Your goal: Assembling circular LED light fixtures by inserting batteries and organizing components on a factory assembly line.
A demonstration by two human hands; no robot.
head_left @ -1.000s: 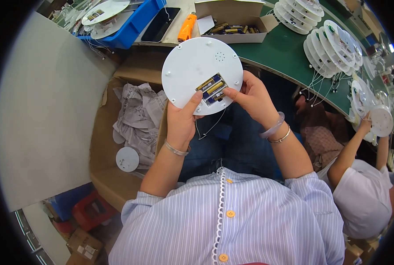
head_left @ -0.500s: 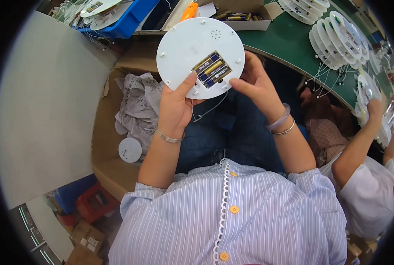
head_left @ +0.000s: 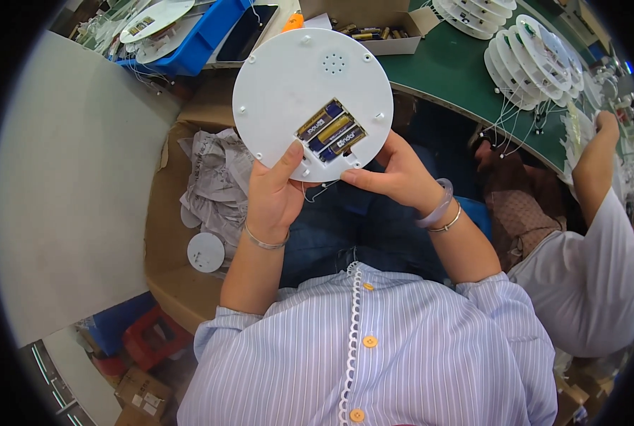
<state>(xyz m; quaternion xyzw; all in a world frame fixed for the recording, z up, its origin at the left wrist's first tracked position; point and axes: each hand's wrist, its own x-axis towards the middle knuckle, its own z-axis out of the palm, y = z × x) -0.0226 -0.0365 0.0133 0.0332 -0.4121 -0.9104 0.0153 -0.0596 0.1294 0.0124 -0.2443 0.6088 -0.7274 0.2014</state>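
Observation:
Between my hands I hold up a round white plastic disc (head_left: 281, 89), its flat face toward me. Three blue-and-gold batteries (head_left: 330, 130) lie side by side in the open compartment in its lower part. Small holes form a round cluster near the top, and small pegs stand around the rim. My left hand (head_left: 279, 188) grips the lower left edge, thumb on the face beside the compartment. My right hand (head_left: 395, 174) holds the lower right edge, its thumb at the bottom rim; the other fingers are mostly hidden behind. A thin white wire (head_left: 320, 190) hangs below the disc.
A cardboard box (head_left: 162, 234) with crumpled wrapping and a small white disc stands at my left. On the green table (head_left: 448, 71) are a carton of batteries (head_left: 395, 46), a blue bin (head_left: 207, 42) and stacked white discs (head_left: 519, 67). A co-worker's arm (head_left: 595, 167) reaches in at right.
The disc has come slightly nearer and lower, its face turned more squarely toward me. My right thumb has shifted toward the bottom rim. The co-worker's arm has moved at the right.

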